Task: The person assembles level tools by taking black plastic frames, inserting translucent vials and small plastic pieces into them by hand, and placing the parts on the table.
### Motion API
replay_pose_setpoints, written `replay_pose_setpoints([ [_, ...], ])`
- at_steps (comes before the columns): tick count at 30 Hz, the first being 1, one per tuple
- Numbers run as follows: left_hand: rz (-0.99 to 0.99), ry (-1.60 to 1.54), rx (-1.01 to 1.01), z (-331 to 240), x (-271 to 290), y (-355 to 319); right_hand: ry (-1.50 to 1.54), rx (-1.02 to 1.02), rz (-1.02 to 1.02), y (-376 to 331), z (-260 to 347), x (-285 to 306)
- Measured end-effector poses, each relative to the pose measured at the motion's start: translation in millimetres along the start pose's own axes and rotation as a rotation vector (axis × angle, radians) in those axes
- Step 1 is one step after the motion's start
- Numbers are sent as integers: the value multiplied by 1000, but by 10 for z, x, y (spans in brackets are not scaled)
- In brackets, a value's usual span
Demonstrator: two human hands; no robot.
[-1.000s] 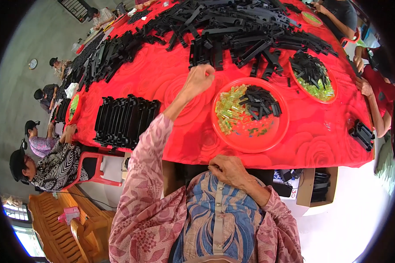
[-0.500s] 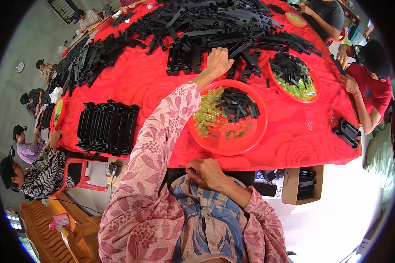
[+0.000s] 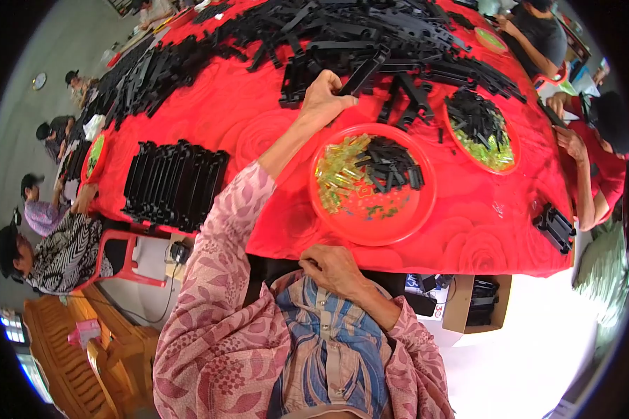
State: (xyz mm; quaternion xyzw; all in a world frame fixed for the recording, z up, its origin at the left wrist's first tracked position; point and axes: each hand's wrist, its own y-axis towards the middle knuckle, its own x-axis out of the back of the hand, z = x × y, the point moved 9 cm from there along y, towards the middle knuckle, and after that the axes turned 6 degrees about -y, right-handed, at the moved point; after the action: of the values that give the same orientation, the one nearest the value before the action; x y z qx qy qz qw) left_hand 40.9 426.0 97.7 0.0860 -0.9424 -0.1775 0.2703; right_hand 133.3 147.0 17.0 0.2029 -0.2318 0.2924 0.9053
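The left hand (image 3: 323,100), arm outstretched toward the upper centre of the frame, grasps a long black plastic strip (image 3: 362,71) at the near edge of a heap of black strips (image 3: 370,35) covering the top of the red table (image 3: 258,140). The strip angles up and to the right from the fingers. The right hand (image 3: 334,269) sits low at centre, against the table's near edge, fingers curled; whether it grips anything cannot be told. Between the hands lies a red round tray (image 3: 405,216) holding yellow-green clips (image 3: 339,171) and small black pieces (image 3: 391,164). A row of stacked black strips (image 3: 173,183) rests at left.
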Motion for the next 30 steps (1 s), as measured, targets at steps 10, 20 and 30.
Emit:
replay_pose_setpoints([
  [10, 129, -596, 339, 23, 669, -1733, -32, -54, -16, 56, 21, 22],
  [20, 101, -1141, 630, 165, 487, -2619, 29, -63, 71, -50, 43, -4],
  [30, 13, -1548, 803, 360, 253, -2864, 48, -293, -92, -388, 57, 695],
])
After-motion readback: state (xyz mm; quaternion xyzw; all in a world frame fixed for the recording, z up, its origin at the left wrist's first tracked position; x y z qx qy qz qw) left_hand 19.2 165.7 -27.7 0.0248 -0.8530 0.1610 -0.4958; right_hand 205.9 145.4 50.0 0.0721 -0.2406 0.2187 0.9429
